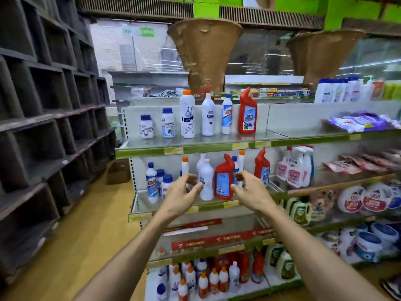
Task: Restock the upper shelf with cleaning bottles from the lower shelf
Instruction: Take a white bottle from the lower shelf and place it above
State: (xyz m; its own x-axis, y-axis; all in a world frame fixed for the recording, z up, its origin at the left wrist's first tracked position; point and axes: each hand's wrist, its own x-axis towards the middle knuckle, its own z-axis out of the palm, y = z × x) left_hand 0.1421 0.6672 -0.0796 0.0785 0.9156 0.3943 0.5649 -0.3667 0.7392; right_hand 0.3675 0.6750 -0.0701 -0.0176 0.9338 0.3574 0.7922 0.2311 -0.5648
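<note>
Both hands are empty with fingers loosely spread. The left hand [184, 192] is at the white bottle [206, 181] and the right hand [249, 190] is by the red bottle [224, 181], near the lower shelf's [138, 216] front edge. The bottles are packed tight, so a sloppy grab could probably knock neighbours off.

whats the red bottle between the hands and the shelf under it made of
Red bottle: likely moulded plastic, glossy, going by its sheen and bent neck. Lower shelf: probably painted metal, pale, smooth and faintly reflective; coated board is possible.
</note>
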